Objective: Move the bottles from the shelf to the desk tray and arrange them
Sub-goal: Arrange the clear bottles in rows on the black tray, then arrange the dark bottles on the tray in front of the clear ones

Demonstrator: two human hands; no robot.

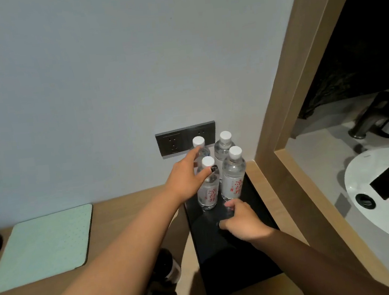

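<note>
- Four bottles stand upright in a two-by-two cluster at the far end of the black tray [257, 203], white caps up, clear bodies with red label print.
- Left hand [187, 177] reaches in from the left; its fingers wrap the far-left bottle [199, 146] and its thumb, with a dark nail, presses the neck of the near-left bottle [208, 189]. The hand spans both and grips them together.
- Far-right bottle [224, 151] and near-right bottle [235, 176] stand just right of that hand, untouched by it.
- Right hand [242, 219] rests on the tray floor just in front of the near-right bottle, fingers curled under, thumb tip near the bottle's base; contact with the bottle cannot be told, and it holds nothing visible.
- Tray lies on the wooden bench [135, 206], its far end close to the wall.
- Outlet plate [176, 141] on the wall behind the bottles.
- Pale green mat [43, 247] on the bench, well left of the left forearm.
- White sink [386, 199] beyond the wooden frame, right of the right arm.
</note>
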